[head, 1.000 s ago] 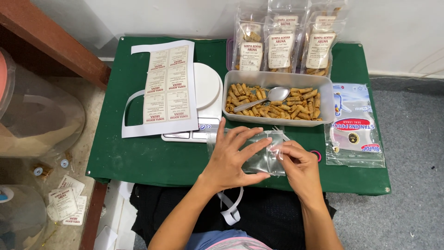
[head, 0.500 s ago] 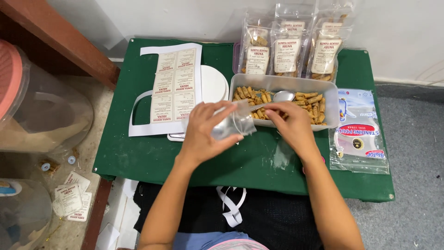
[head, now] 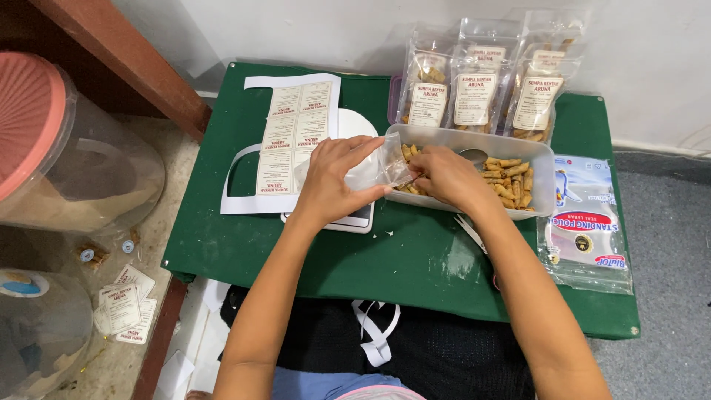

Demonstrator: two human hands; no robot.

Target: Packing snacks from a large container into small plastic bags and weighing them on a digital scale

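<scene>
My left hand (head: 335,178) holds a small clear plastic pouch (head: 378,168) open at the left end of a clear rectangular tub (head: 544,174), above a white kitchen scale (head: 348,126). The tub holds several small golden fried rolls (head: 509,174) and a metal spoon (head: 474,155). My right hand (head: 448,176) rests inside the tub on the rolls, right beside the pouch's mouth, fingers pinched on a roll.
Three filled, labelled pouches (head: 474,89) stand against the wall behind the tub. A sheet of stickers (head: 292,133) lies over the scale's left side. A pack of empty pouches (head: 589,230) lies at the right of the green table (head: 244,244). Large clear jars (head: 67,163) stand at left.
Both hands moved from the table's front edge up to the tub. The pouch, earlier held between both hands, is now in my left hand alone while my right hand reaches into the rolls.
</scene>
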